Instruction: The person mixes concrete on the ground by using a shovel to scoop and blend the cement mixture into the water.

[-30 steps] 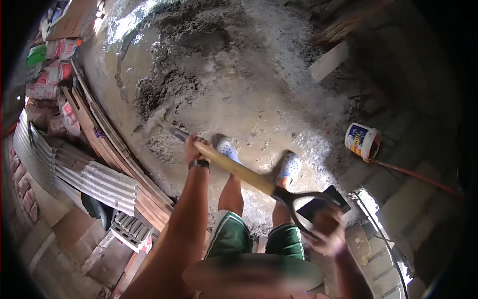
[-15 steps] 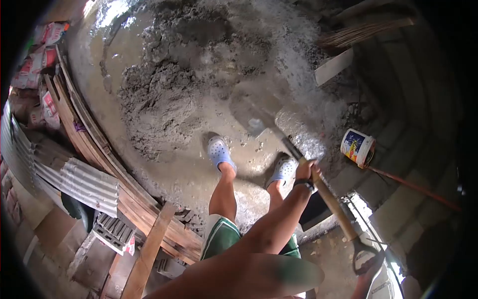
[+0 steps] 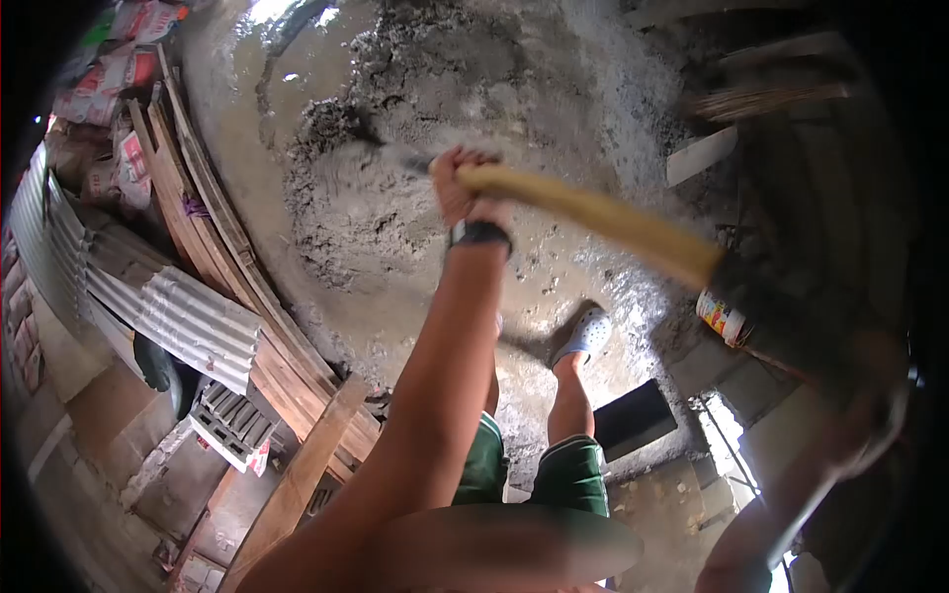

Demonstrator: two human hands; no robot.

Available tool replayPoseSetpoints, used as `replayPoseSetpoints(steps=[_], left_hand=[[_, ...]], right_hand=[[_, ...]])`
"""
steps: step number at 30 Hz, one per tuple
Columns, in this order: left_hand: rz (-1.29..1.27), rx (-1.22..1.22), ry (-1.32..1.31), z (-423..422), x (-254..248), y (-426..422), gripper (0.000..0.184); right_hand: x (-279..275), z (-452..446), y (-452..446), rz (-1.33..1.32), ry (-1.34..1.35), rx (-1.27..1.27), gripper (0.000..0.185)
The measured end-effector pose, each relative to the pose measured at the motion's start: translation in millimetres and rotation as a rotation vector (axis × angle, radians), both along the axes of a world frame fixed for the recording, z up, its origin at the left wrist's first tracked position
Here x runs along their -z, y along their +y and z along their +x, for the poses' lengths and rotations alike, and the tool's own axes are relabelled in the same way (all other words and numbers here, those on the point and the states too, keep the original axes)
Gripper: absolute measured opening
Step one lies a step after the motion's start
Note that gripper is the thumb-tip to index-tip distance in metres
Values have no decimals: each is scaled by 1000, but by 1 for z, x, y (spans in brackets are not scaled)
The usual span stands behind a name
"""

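My left hand (image 3: pixel 465 183), with a dark band at its wrist, is wrapped round the shaft of a shovel (image 3: pixel 603 219) low down, over the wet grey mortar (image 3: pixel 341 222). The shaft slants up to the right, smeared by motion, and little of the blade shows beyond my fingers. At the far right, in shadow, my right hand (image 3: pixel 875 420) is closed at the shovel's upper end; the grip itself is hard to make out. One pale clog (image 3: pixel 591 329) is on the wet floor, and my left arm covers most of the other foot.
Long wooden planks (image 3: pixel 213 252) and corrugated metal sheets (image 3: pixel 188 321) lie along the left, near red and white sacks (image 3: pixel 109 84). To the right are a paint bucket (image 3: pixel 720 316), a dark rectangular slab (image 3: pixel 635 420), a pale board (image 3: pixel 702 156) and a stick broom (image 3: pixel 771 99).
My left hand has swung up and left over the mortar with the shovel's lower end. My right hand has risen to the right, and the shaft now lies flatter across the view.
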State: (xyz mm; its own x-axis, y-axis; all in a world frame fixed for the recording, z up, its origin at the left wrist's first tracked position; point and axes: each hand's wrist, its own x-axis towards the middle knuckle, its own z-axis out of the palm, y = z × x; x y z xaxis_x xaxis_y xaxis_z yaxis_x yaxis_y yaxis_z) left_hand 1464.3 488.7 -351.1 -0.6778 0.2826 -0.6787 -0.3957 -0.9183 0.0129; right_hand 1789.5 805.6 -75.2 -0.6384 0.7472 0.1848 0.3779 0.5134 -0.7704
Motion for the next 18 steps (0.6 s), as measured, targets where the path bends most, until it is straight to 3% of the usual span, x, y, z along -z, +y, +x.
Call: replayPoseSetpoints(steps=[3, 5, 7, 11, 13, 14, 16, 18], left_hand=[[-263, 218, 10, 18, 7, -84, 22], [-330, 438, 41, 31, 65, -142, 14], [-621, 528, -24, 53, 64, -130, 14], [-631, 443, -7, 91, 39, -98, 13], [-462, 390, -51, 120, -33, -82, 14], [-460, 387, -53, 130, -35, -85, 14], [-420, 409, 28, 139, -25, -98, 14], [-490, 492, -18, 131, 51, -138, 15]], right_hand=[[-39, 9, -67, 122, -93, -396, 20], [-50, 4, -102, 133, -143, -663, 18], [-49, 1, -127, 123, -187, -863, 16], [-47, 9, -144, 110, -221, -1037, 16], [-55, 22, -139, 106, -219, -1068, 17], [-55, 28, -137, 109, -220, -1076, 18], [-49, 28, -141, 116, -199, -1113, 20], [-23, 19, -151, 82, -174, -1120, 23]])
